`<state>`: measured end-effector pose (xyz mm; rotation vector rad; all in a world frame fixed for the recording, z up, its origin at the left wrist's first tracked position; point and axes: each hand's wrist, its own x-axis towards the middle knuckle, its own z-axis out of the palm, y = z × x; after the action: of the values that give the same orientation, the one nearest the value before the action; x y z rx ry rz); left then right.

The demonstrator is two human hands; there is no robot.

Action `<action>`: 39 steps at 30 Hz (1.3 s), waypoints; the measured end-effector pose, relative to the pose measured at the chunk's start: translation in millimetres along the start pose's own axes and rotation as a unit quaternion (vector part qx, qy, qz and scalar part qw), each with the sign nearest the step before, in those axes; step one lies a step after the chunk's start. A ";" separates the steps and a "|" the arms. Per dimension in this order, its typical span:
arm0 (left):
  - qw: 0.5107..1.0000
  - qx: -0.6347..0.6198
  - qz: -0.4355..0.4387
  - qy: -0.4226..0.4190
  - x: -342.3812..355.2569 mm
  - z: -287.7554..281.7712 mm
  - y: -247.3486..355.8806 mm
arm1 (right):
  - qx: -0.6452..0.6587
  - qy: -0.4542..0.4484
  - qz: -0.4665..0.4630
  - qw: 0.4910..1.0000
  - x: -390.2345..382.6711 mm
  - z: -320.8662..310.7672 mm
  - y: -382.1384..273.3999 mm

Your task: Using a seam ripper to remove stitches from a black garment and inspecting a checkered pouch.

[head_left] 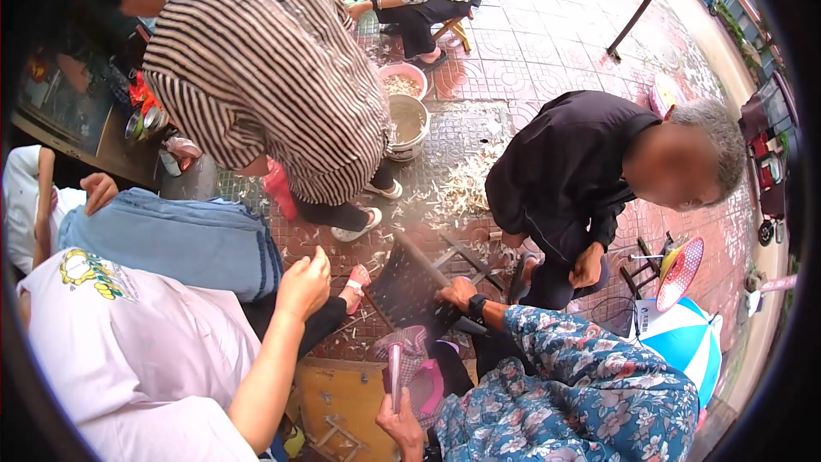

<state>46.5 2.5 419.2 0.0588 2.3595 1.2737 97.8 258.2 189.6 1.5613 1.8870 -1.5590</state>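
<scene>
Neither of my hands shows in this view. Nearest on the left, a person in a white T-shirt holds up a closed hand [305, 284]. At the lower right, someone in a blue floral top has one hand [458, 293], with a dark watch, at the edge of a dark folding seat [410, 282]. That person's other hand [399, 424] holds a slim pinkish object [394, 368], whose kind I cannot make out, against a checked cloth item [421, 381] with pink trim.
A person in a striped shirt [274, 60] stands bent over. Another person in black [573, 162] leans forward. Pale scraps [466, 188] litter the paving around a bucket [409, 124] and pink basin [402, 81]. Folded blue cloth [171, 239] and a blue-white umbrella [684, 346] flank the group.
</scene>
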 end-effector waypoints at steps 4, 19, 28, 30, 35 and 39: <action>0.990 0.041 0.085 -0.108 20.6 53.1 44.2 | 0.180 0.071 0.055 0.980 7.2 -52.6 1.8; 0.969 0.059 0.144 -0.193 127.4 139.2 179.2 | 0.515 0.169 0.127 0.831 145.7 -127.7 -60.2; 0.964 0.033 0.212 -0.156 212.5 190.2 256.3 | 0.533 0.216 0.138 0.806 175.7 -201.1 -144.2; 0.953 0.063 0.257 -0.145 228.9 209.2 280.4 | 0.561 0.219 0.116 0.790 186.0 -225.5 -153.9; 0.956 0.066 0.250 -0.140 244.0 257.0 338.4 | 0.595 0.248 0.110 0.756 215.8 -289.8 -179.6; 0.948 0.042 0.266 -0.168 248.2 300.6 374.6 | 0.632 0.263 0.112 0.721 235.9 -349.3 -182.6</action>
<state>-117.7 513.2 486.8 0.9189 2.1606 1.2609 -0.6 700.9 262.3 2.7981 0.4150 -2.6582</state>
